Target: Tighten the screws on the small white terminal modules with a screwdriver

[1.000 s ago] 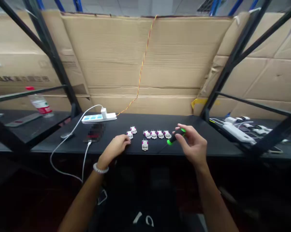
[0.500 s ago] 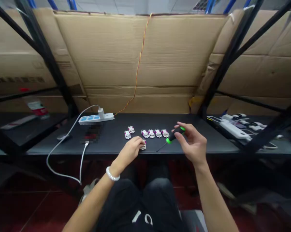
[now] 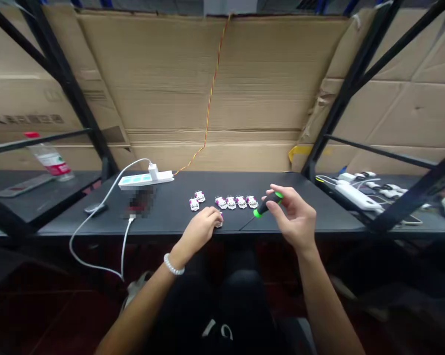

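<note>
While my left hand [image 3: 202,228] pins a small white part [image 3: 219,223] flat, my right hand [image 3: 294,217] grips the screwdriver [image 3: 267,204]; steadiness matters most.

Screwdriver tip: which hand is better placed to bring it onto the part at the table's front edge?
Right. The right hand holds the screwdriver, its tip angled toward the part; the left hand covers that part.
</note>
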`<control>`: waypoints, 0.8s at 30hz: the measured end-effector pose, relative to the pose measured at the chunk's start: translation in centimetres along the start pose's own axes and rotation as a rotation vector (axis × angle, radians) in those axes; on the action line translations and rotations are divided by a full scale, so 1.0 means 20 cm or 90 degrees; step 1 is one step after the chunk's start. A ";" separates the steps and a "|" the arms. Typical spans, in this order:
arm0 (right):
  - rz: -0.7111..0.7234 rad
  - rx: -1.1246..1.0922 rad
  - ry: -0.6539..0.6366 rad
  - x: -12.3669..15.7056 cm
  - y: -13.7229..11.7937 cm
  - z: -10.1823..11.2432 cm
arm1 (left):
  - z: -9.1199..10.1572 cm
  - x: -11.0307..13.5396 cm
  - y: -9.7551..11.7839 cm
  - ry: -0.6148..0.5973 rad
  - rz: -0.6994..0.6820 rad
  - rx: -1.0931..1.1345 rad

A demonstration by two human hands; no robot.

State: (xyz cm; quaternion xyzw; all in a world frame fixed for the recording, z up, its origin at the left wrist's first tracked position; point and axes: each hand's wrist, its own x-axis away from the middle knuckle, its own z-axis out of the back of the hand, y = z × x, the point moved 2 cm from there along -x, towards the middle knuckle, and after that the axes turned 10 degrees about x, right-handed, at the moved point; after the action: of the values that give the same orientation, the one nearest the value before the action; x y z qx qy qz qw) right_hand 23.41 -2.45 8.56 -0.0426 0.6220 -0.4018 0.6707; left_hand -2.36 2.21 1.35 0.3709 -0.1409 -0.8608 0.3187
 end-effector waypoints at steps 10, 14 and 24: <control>0.001 -0.014 -0.005 0.00 -0.01 0.00 | 0.00 0.01 0.01 -0.011 0.003 0.006; 0.010 -0.006 -0.001 0.00 -0.01 0.00 | -0.01 0.00 0.01 0.000 0.028 0.083; 0.005 -0.022 -0.008 0.01 0.00 -0.01 | -0.01 0.00 -0.03 0.029 0.106 0.190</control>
State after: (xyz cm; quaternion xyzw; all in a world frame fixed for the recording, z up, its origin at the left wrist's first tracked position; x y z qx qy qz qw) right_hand 23.16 -2.51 8.43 -0.0541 0.6248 -0.3883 0.6752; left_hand -2.49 2.76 0.98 0.4205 -0.2906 -0.7921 0.3336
